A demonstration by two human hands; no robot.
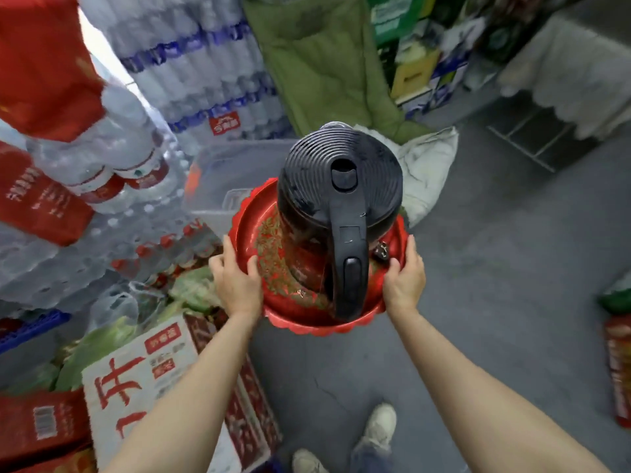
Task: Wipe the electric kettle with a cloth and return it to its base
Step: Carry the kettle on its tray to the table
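A black electric kettle [327, 186] with a ribbed lid and a black handle stands upright on a round red tray [252, 220] with a gold pattern. I hold the tray in the air in front of me. My left hand [235, 278] grips the tray's left rim. My right hand [404, 274] grips its right rim. A black plug [381, 253] lies on the tray beside the kettle. The kettle's base is hidden under it. No cloth is in either hand.
Stacked packs of water bottles [191, 59] and red cartons [41, 199] fill the left side. A clear plastic bin [218, 179] sits behind the tray. A white cloth bundle [426, 165] and green bedding [321, 56] lie ahead. Grey floor [495, 250] spreads to the right.
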